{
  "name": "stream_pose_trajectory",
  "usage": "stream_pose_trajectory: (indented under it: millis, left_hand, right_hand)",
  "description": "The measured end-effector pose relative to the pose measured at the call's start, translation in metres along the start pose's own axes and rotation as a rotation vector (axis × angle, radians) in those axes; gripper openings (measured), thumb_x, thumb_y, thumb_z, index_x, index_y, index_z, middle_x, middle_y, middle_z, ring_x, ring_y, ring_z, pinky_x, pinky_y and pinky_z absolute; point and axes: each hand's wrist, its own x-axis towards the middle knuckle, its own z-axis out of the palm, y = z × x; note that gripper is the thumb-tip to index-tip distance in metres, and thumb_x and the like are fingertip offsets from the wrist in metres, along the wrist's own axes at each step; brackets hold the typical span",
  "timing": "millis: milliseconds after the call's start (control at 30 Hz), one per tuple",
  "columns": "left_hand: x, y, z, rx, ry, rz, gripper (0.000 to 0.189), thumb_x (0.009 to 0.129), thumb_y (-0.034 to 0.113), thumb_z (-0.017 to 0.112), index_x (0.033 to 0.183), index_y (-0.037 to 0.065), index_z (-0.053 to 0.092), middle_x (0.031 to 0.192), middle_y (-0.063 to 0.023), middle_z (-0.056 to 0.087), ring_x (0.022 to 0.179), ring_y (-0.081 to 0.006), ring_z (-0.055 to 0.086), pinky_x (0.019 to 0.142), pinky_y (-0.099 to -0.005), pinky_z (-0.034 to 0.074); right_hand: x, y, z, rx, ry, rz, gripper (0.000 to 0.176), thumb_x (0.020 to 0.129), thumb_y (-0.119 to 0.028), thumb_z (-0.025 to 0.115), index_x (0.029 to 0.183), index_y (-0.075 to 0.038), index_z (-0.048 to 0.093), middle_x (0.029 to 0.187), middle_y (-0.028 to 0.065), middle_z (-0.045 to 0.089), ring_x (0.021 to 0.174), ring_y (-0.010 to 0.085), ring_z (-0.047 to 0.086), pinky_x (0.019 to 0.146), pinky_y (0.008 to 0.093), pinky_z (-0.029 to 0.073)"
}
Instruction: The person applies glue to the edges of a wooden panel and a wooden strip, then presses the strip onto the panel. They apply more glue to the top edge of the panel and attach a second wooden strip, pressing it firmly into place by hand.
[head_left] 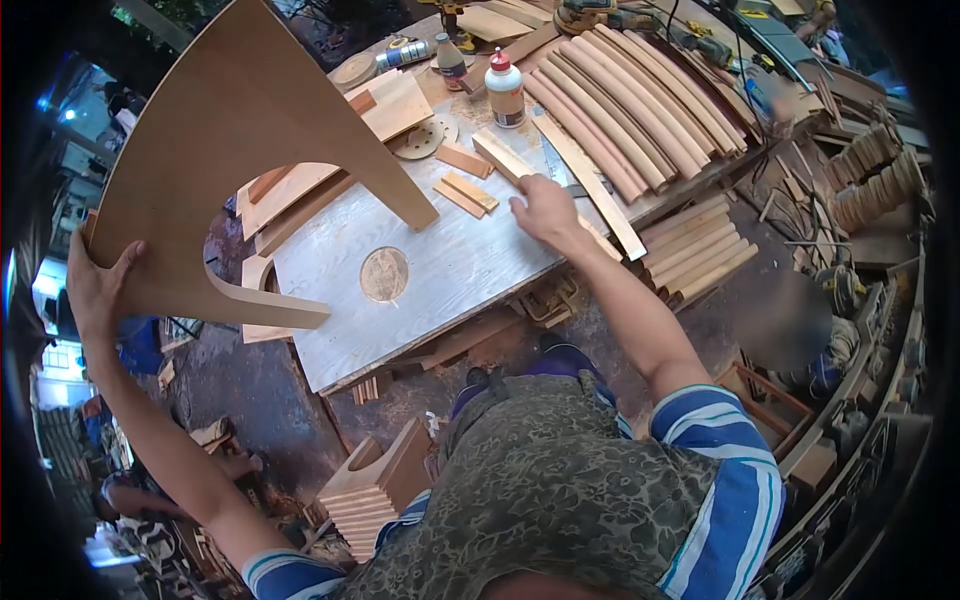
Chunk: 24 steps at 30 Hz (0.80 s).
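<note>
A large wooden panel point(250, 90) with an arched cutout stands tilted on the left of the workbench point(440, 270), its two legs reaching down to the top. My left hand point(100, 285) is closed on the panel's outer left edge, thumb on the near face. On the right, my right hand point(548, 210) is closed around a pale wooden strip point(500, 155) lying on the bench; my fingers partly hide it. Two short wooden pieces point(465, 195) lie just left of that hand. A round sanding disc point(420, 138) with holes lies behind them.
A white glue bottle point(506, 92) with a red cap stands at the back beside a brown bottle point(450, 62). Many curved wooden slats point(640, 105) are lined up on the right. Stacked cut wood pieces point(375, 490) stand on the floor near my legs.
</note>
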Motion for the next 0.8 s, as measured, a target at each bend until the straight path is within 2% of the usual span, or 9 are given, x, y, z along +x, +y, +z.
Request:
stream_pose_trajectory:
  millis: [200,300,467,600,633,700,733,767,800]
  left_hand:
    - [-0.006,0.006,0.004,0.186,0.094,-0.023,0.095,0.07,0.049,0.091,0.139,-0.002,0.05,0.13,-0.0203,0.063,0.123,-0.0336,0.061,0.104,-0.0423,0.046]
    - [-0.011,0.001,0.007,0.197,0.149,0.03,0.1,0.065,0.057,0.09,0.139,0.001,0.053,0.128,-0.0222,0.064,0.122,-0.0386,0.06,0.103,-0.0455,0.046]
    - [-0.014,-0.001,0.011,0.124,0.233,0.101,0.096,0.063,0.051,0.093,0.135,0.0,0.056,0.124,-0.0212,0.066,0.119,-0.0373,0.062,0.103,-0.0444,0.047]
    - [-0.019,0.019,0.014,0.196,0.39,0.197,0.096,0.055,0.054,0.093,0.131,0.005,0.061,0.119,-0.0141,0.066,0.114,-0.0343,0.06,0.101,-0.045,0.045]
    - [-0.024,0.032,0.007,0.144,0.317,0.083,0.096,0.052,0.043,0.096,0.133,0.006,0.059,0.123,-0.0151,0.065,0.119,-0.0368,0.059,0.105,-0.0455,0.043]
    - [-0.03,0.028,0.007,0.162,0.382,0.125,0.1,0.049,0.046,0.095,0.134,0.008,0.058,0.116,-0.0121,0.065,0.112,-0.034,0.059,0.1,-0.0459,0.043]
    - [-0.033,0.028,0.004,0.176,0.41,0.105,0.1,0.049,0.046,0.095,0.134,0.008,0.058,0.116,-0.0121,0.065,0.112,-0.034,0.059,0.1,-0.0459,0.043]
    - [-0.036,0.029,0.003,0.165,0.421,0.142,0.098,0.051,0.046,0.094,0.134,0.008,0.058,0.111,-0.0113,0.064,0.108,-0.0331,0.059,0.098,-0.0451,0.043]
    - [-0.038,0.029,0.002,0.148,0.43,0.188,0.097,0.052,0.046,0.093,0.134,0.009,0.058,0.107,-0.0105,0.063,0.105,-0.0321,0.06,0.097,-0.0443,0.043]
  right_hand:
    - [0.031,-0.013,0.053,-0.048,-0.173,-0.15,0.03,0.089,-0.019,0.062,0.107,0.003,0.07,0.115,0.0254,0.065,0.1,0.0418,0.068,0.088,0.0507,0.056]
    - [0.054,-0.013,0.071,-0.066,-0.22,-0.042,0.029,0.09,-0.018,0.062,0.106,0.004,0.07,0.118,0.0252,0.063,0.103,0.0411,0.069,0.088,0.0497,0.056]
    - [0.065,-0.014,0.054,-0.066,-0.287,0.044,0.028,0.089,-0.022,0.061,0.093,0.003,0.074,0.101,0.0298,0.071,0.097,0.045,0.07,0.089,0.0501,0.056]
    - [0.067,-0.017,0.027,0.21,-0.028,0.116,0.027,0.091,-0.02,0.056,0.095,0.001,0.074,0.094,0.0255,0.073,0.089,0.0404,0.072,0.08,0.0466,0.055]
    - [0.081,0.009,0.037,0.358,0.23,-0.099,0.024,0.095,-0.019,0.059,0.098,0.001,0.072,0.087,0.0188,0.073,0.084,0.0287,0.071,0.076,0.0415,0.054]
    - [0.084,-0.044,-0.06,0.759,0.289,-0.263,0.022,0.104,-0.018,0.057,0.108,0.0,0.07,0.08,0.0043,0.066,0.077,0.0116,0.062,0.073,0.0284,0.05]
    - [0.079,-0.085,-0.119,0.691,0.272,-0.281,0.018,0.104,-0.007,0.053,0.112,0.0,0.068,0.094,0.0088,0.068,0.088,0.0182,0.065,0.079,0.0308,0.052]
    - [0.075,-0.138,-0.155,0.735,0.486,-0.527,0.015,0.101,-0.002,0.058,0.111,0.0,0.069,0.091,0.0086,0.067,0.085,0.0161,0.059,0.075,0.0293,0.05]
    - [0.067,-0.182,-0.193,0.386,0.631,-0.682,0.017,0.096,0.004,0.062,0.11,-0.002,0.071,0.091,0.0096,0.069,0.083,0.0181,0.057,0.073,0.0321,0.049]
